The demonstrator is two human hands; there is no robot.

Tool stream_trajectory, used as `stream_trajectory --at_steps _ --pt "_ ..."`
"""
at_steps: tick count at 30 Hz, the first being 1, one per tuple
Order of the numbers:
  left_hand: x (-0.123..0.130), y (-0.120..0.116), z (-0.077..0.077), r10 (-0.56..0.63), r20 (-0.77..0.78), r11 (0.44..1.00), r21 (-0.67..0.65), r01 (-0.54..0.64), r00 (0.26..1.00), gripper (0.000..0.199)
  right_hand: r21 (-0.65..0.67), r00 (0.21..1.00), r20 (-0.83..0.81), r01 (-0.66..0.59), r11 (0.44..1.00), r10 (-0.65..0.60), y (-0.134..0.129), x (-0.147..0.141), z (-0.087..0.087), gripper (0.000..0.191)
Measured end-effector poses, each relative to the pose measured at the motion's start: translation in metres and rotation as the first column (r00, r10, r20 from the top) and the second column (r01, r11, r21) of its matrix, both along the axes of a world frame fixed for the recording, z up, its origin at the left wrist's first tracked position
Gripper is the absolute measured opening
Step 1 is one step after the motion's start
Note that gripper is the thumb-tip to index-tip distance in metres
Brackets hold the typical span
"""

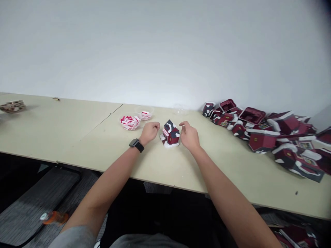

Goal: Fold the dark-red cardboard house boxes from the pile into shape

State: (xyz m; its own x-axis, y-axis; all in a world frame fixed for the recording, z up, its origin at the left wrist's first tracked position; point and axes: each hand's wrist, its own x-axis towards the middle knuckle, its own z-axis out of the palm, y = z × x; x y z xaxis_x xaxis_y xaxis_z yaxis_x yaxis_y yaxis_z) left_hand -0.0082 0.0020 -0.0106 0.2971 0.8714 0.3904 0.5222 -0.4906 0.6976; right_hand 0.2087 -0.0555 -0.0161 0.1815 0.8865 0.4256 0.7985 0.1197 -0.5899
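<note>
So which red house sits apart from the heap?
The red-and-white house model standing upright alone on the table; the others lie tumbled in the heap at the right.

My view is bright and evenly lit, with soft light washing the wall [165,51] pale; the surface [85,131] shows only faint shadows and no hard glare; its edge bends from the wide lens; the floor [33,203] below falls dark; the top right corner smears into a dark blur.

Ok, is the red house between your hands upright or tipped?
Upright: the red house sits on its white base, roof up, on the table.
</note>
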Motion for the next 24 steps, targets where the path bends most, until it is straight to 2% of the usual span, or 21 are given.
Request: stream_trajectory --at_steps 4,10,13,16,19,22,24 --pt "0.000 -0.005 0.010 0.099 -0.018 0.992 0.081 -0.097 0.995 0.022 -0.001 1.000 -0.010 -0.020 1.000 0.020 0.001 0.000 -0.002 0.035" --pt "0.001 -0.010 0.015 0.079 -0.029 0.994 0.079 -0.077 0.996 0.026 0.017 0.998 -0.041 -0.039 0.999 0.039 0.003 0.001 -0.005 0.034" --pt "0.000 -0.013 0.015 0.087 -0.076 0.989 0.125 -0.077 0.993 0.025 0.028 0.997 -0.060 -0.045 0.999 0.047 0.004 0.000 -0.005 0.033" --pt "0.001 -0.016 0.014 0.173 -0.114 0.965 0.220 -0.144 0.978 0.028 0.083 0.995 -0.082 -0.053 0.995 0.060 0.005 0.000 -0.005 0.034" --pt "0.002 -0.016 0.014 0.246 -0.125 0.946 0.248 -0.209 0.961 0.036 0.185 0.988 -0.107 -0.093 0.978 0.114 0.004 0.002 -0.004 0.035" --pt "0.001 -0.011 0.011 0.207 -0.102 0.947 0.269 -0.174 0.973 0.027 0.218 0.985 -0.098 -0.121 0.968 0.145 0.002 0.005 -0.002 0.020" --pt "0.000 -0.007 0.009 0.153 -0.088 0.935 0.336 -0.115 0.984 0.034 0.189 0.985 -0.104 -0.118 0.975 0.140 -0.001 0.007 0.000 0.013"
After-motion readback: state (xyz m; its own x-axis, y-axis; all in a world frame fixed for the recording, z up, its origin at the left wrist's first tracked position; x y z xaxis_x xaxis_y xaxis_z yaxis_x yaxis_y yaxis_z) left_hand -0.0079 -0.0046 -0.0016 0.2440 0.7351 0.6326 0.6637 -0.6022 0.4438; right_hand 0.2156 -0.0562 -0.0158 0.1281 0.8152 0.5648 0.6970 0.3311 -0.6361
